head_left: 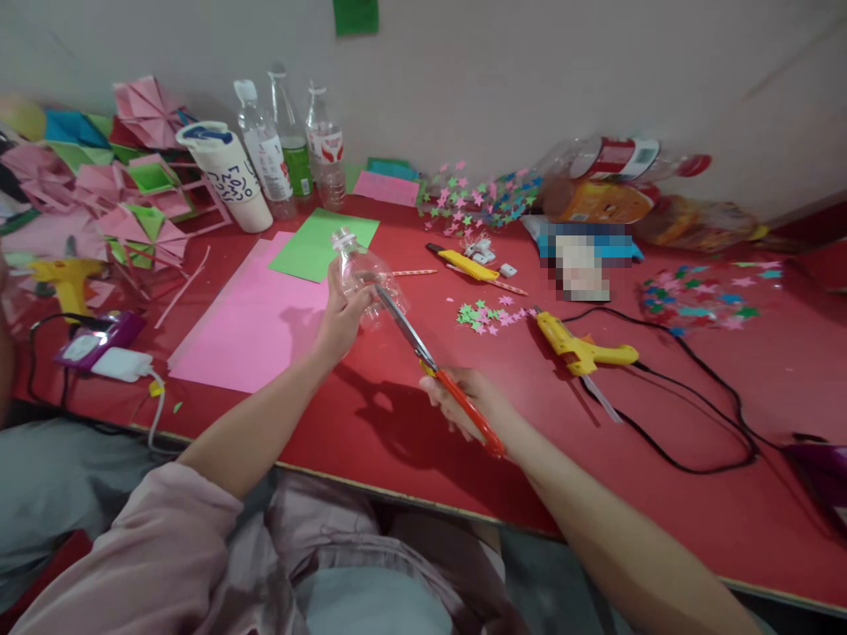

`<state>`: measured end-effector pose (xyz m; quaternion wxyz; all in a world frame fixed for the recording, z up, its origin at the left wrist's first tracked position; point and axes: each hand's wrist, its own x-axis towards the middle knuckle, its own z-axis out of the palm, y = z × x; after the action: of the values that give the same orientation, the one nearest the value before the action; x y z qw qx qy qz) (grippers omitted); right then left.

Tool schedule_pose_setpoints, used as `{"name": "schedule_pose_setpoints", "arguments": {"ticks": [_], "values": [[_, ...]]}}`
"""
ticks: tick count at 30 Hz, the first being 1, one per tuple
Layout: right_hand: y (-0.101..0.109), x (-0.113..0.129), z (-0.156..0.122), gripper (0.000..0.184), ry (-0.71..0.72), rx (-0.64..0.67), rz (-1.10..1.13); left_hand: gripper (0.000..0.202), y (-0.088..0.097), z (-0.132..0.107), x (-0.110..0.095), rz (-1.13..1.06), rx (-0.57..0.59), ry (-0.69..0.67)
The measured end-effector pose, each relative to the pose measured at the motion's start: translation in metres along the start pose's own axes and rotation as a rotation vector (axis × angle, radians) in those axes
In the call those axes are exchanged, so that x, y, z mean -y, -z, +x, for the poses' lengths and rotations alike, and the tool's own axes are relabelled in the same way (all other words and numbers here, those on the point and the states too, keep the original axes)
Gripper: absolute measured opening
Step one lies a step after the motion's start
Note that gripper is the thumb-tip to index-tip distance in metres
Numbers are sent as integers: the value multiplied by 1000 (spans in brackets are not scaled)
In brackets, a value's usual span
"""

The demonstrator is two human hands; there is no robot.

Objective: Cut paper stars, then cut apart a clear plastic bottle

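My left hand (341, 319) grips a clear plastic bottle top (361, 269) above the red table (397, 423), neck pointing up and away. My right hand (467, 406) is closed on the red handles of a pair of scissors (430, 366). The scissor blades reach up and left into the cut edge of the bottle piece. Both hands hover over the middle of the table, just right of a pink paper sheet (251, 322).
A green sheet (321, 242), a yellow glue gun (582, 348) with a black cord, a yellow cutter (463, 262), paper stars (486, 316), upright bottles (291, 150), a white cup (228, 176) and folded paper shapes (125, 185) lie around. A second glue gun (66, 278) sits far left.
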<state>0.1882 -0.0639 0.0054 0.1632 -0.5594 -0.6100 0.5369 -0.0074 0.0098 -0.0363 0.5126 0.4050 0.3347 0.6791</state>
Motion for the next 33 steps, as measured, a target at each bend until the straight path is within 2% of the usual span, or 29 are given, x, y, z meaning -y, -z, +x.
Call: {"name": "schedule_pose_setpoints", "arguments": {"ticks": [3,11,17,23,26,33], "values": [[0,0,0,41,2,8,22,57,0,0,-1,-3,-10,10],[4,-9,5,44,132,68,0,61,-9,-3,-5,-17,35,15],[3,-5,4,47,63,101,60,62,-10,-4,-3,-22,38,2],[-3,-5,1,45,54,-9,38,62,-9,-3,-4,14,18,5],[-3,-5,0,46,31,-16,37,62,-9,-3,-5,17,22,11],[0,0,0,49,95,33,61,63,-10,-4,-3,27,49,-13]]}}
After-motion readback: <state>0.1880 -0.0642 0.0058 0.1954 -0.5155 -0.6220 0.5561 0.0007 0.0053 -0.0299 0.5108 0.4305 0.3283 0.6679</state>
